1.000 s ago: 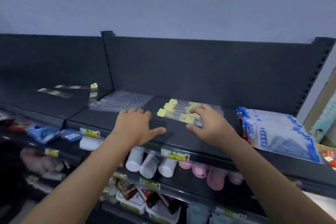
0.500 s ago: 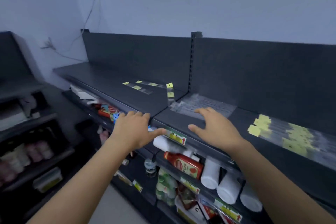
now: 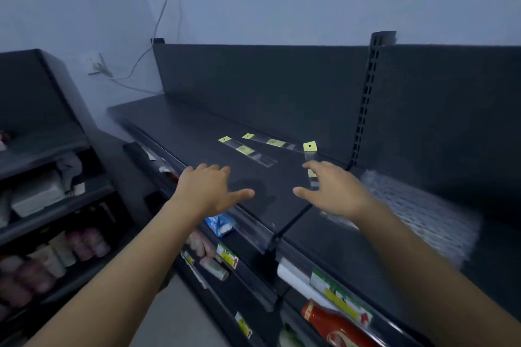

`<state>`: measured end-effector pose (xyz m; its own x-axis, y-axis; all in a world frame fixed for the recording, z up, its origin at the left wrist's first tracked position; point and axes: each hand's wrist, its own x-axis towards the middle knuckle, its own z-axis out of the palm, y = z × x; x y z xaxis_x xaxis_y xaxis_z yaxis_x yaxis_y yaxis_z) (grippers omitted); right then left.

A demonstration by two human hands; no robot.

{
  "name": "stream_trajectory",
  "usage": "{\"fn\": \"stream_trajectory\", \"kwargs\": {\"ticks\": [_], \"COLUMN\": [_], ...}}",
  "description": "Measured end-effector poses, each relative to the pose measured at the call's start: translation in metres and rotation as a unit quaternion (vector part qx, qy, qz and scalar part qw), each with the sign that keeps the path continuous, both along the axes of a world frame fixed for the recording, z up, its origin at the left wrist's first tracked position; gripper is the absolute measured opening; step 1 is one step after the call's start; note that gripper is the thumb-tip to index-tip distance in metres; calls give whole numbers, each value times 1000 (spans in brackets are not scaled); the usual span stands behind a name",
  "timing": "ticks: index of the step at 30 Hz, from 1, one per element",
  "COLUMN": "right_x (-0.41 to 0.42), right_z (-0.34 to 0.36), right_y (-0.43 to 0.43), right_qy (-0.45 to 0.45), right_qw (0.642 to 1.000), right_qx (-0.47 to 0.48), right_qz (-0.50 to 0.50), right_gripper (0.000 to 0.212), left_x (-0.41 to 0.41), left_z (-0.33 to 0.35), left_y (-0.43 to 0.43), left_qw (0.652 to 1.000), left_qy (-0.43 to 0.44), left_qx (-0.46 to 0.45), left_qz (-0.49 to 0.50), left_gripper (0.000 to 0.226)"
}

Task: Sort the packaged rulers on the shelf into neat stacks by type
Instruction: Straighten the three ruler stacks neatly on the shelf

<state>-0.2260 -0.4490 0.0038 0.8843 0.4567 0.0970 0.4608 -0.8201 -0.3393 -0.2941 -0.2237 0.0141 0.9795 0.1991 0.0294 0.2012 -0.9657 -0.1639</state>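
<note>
While three loose packaged rulers lie scattered on the top shelf, I'd gather them one at a time, yellow tags matched, edges squared. My left hand hovers spread, its grip wide and empty; my right hand, grip open too, reaches the nearest ruler, contact unclear

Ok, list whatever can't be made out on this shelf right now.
- Head view: the packaged ruler nearest the right hand is partly covered by its fingers.
- Clear packets at right are motion-blurred; type unreadable.
- Ruler markings are too small to read.
- Price tags are blurred.
</note>
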Motion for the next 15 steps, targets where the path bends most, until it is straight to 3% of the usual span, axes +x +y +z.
{"fn": "stream_trajectory", "kwargs": {"ticks": [7, 15], "right_x": [72, 122], "right_z": [-13, -24], "right_y": [44, 109], "right_qy": [45, 35], "right_qw": [999, 998], "right_qx": [-15, 13], "right_qz": [-1, -46], "right_gripper": [67, 62], "left_x": [68, 142], "left_z": [-14, -29], "left_y": [44, 121], "left_qw": [999, 997], "left_qy": [31, 26], "left_qx": [-16, -10], "left_qz": [-10, -69], "left_gripper": [78, 67]}}
